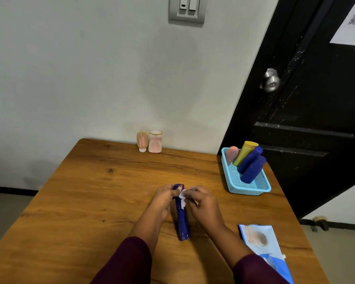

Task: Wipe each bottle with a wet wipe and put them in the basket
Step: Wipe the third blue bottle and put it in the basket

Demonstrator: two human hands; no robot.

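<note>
A dark blue bottle (182, 220) lies lengthwise on the wooden table (90, 201), cap end away from me. My left hand (164, 198) grips its far end, thumb on top. My right hand (201, 203) pinches a crumpled white wet wipe (182, 198) against the bottle's upper part. The light blue mesh basket (234, 188) stands at the right and holds several bottles: two dark blue (252, 169), one yellow-green (244, 153) and one pink (232, 153). Two more bottles stand by the wall: a peach tube (142, 141) and a pink-white jar (155, 142).
A blue wet-wipe pack (262, 244) lies at the table's near right edge. A black door with a metal knob (271, 80) stands behind the basket. The table's back edge meets the white wall.
</note>
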